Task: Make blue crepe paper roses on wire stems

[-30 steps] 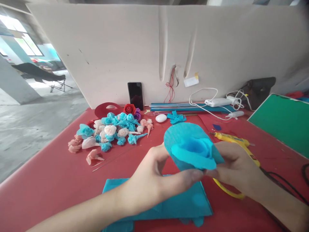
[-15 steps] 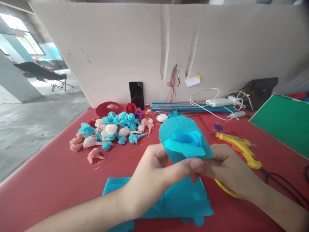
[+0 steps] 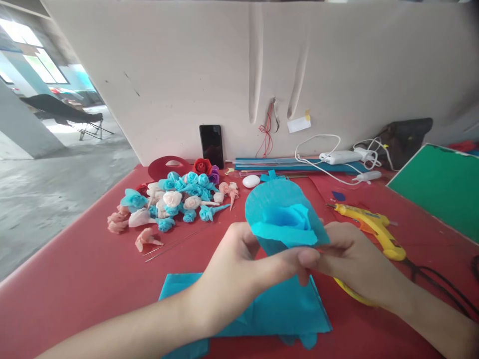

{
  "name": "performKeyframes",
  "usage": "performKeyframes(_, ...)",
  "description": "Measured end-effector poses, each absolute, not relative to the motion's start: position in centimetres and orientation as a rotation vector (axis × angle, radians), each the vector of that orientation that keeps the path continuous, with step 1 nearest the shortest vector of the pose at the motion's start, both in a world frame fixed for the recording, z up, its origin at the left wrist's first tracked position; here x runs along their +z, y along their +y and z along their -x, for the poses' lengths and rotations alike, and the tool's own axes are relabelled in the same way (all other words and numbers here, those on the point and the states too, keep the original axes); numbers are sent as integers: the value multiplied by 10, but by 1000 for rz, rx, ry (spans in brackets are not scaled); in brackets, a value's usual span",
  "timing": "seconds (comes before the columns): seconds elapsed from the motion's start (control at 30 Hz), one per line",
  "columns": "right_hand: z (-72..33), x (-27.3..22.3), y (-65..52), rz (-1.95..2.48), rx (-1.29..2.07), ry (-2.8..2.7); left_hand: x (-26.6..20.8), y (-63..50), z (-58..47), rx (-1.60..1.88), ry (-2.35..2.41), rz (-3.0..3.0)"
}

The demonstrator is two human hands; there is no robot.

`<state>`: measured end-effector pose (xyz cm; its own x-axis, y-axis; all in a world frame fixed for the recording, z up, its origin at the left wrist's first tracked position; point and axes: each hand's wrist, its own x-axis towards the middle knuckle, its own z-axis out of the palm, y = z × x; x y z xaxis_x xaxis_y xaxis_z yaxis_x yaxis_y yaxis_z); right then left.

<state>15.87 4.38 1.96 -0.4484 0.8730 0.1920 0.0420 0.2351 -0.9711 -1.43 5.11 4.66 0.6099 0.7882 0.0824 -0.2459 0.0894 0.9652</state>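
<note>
Blue crepe-paper flower (image 3: 284, 219), half rolled, is pinched at its base between both hands above the red bench (image 3: 75, 279): the left hand (image 3: 239, 274) closes thumb and forefinger under it, the right hand (image 3: 352, 259) grips the same spot. Since a second ago the flower has shifted left and turned slightly, its outer petal wrapping closer. Flat blue paper (image 3: 262, 309) lies beneath; a yellow glue gun (image 3: 374, 227) rests just right.

My red table (image 3: 67, 279) carries a heap of paper roses (image 3: 175, 199) at my far left, blue crepe sheets (image 3: 277, 309) just before me, a yellow glue gun (image 3: 374, 227) to my right, and a white power bank (image 3: 339, 157), phone (image 3: 211, 145) and green board (image 3: 445, 187) near the back.
</note>
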Motion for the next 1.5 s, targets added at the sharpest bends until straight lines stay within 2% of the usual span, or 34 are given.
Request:
performKeyframes(0.7, -160, 19, 42, 948, 1276, -1759, 46, 52, 16, 814, 621, -1422)
performKeyframes(1.07, -158, 24, 36, 944, 1244, -1687, 46, 54, 13, 823, 586, -1265)
performKeyframes(1.5, -155, 24, 33, 952, 1367, -1679, 38, 53, 13, 732, 528, -1173)
